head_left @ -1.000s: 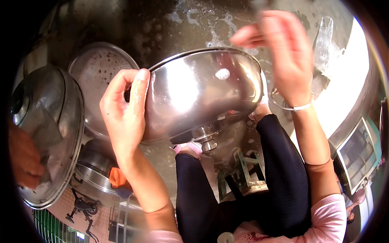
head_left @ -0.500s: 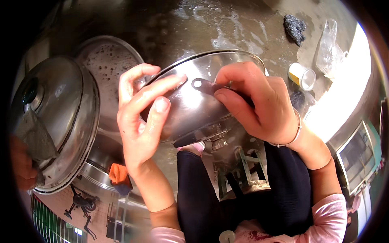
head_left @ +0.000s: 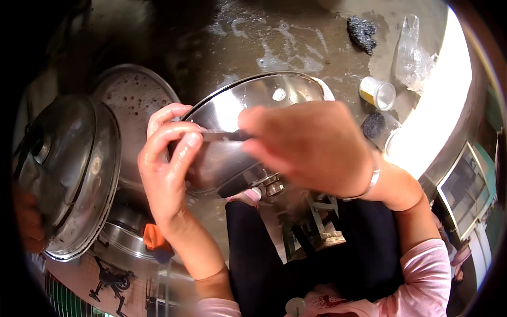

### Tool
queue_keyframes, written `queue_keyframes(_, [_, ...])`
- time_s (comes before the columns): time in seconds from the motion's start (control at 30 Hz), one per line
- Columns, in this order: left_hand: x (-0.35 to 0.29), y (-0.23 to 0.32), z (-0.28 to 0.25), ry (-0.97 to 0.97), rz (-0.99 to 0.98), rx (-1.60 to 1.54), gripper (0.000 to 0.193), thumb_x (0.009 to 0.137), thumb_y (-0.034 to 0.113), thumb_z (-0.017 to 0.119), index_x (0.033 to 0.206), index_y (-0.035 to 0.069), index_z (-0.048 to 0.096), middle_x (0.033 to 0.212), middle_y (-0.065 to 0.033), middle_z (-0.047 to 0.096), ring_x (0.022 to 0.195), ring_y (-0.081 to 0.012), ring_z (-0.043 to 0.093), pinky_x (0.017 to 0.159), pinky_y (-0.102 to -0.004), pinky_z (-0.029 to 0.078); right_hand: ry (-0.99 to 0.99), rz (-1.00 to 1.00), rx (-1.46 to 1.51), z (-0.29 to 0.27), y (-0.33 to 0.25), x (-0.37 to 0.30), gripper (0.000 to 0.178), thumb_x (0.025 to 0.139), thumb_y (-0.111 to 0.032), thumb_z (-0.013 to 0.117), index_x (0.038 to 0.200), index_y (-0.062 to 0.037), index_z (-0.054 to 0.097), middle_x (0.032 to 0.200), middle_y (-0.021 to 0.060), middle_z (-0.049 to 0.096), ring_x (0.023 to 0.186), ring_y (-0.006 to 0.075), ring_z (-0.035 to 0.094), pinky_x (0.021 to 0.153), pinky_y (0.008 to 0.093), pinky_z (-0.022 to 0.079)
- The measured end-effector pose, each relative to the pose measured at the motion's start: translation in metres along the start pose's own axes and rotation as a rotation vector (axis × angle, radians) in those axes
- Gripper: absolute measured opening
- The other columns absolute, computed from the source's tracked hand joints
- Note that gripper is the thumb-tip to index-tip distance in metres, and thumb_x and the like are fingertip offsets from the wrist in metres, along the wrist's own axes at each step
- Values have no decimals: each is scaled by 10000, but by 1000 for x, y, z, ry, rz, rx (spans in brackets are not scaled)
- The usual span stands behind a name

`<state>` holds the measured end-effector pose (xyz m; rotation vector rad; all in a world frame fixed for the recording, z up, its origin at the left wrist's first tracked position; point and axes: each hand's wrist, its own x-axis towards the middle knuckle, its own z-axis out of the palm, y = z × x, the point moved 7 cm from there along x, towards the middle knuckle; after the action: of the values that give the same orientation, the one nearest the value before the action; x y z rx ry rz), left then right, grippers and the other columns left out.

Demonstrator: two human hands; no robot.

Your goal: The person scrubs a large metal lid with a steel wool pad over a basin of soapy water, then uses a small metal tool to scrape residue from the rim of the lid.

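Note:
Before me a shiny steel pot lid (head_left: 253,100) is tilted, its knob (head_left: 273,186) showing below its near edge. Across it lies a flat dark metal strip (head_left: 217,136), seen nearly edge-on. The thumb and forefinger of my left hand (head_left: 166,179) are closed at the strip's left end, beside the lid's rim. My right hand (head_left: 322,150), smeared by motion, is closed round the other end, which it hides. What kind of utensil the strip belongs to is not visible.
At left, another person's hand (head_left: 29,222) with a grey cloth is at a large domed lid (head_left: 68,164). Behind it stands a wide basin (head_left: 142,98) of cloudy water. Dark scouring pads (head_left: 362,35), a plastic tub (head_left: 376,93) and a clear bag (head_left: 414,58) lie on the wet floor.
The strip has turned from showing its holed flat end to nearly edge-on. My left fingers have closed at its end. My right hand has moved left and down, and the lid has shifted left.

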<state>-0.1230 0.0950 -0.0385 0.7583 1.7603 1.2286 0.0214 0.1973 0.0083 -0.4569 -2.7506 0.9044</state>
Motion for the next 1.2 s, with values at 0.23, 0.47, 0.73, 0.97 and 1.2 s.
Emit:
queue_keyframes(0.23, [-5,-23,-17,136,-139,-165,42,819,31,659,829,-9,671,1019,-100,618,1104,-201,505,934,-314,367,-275,680,955,17,63,-46,248,880,-81,631,1115,-32,567,753,17,634,683,75,608,606,210,464])
queue_keyframes(0.47, [-8,-34,-19,191,-180,-203,62,809,34,673,844,-16,677,1050,-108,608,1108,-207,502,967,-325,346,144,822,1681,28,65,-47,368,892,-58,603,1241,9,507,997,91,640,819,118,583,780,249,475])
queue_keyframes(0.73, [-10,-16,-9,8,-35,41,114,819,26,662,925,-3,692,1092,-98,614,1099,-196,500,971,-335,362,326,628,1467,20,60,-3,297,1003,-197,406,1210,-3,493,1014,170,639,900,234,637,796,304,501])
queue_keyframes(0.97, [-11,-18,-3,179,-167,61,141,880,24,615,1000,-19,675,920,-45,670,912,-102,566,842,-242,441,183,371,918,-14,74,-14,224,995,-171,442,1118,-21,554,815,62,581,696,106,553,631,229,456])
queue_keyframes(1.2, [-9,-21,-6,232,-127,85,131,891,38,619,976,-42,679,888,-48,675,810,-79,583,755,-207,458,85,103,-86,1,51,-15,136,843,-20,633,979,-9,640,880,127,657,725,263,626,667,293,499])
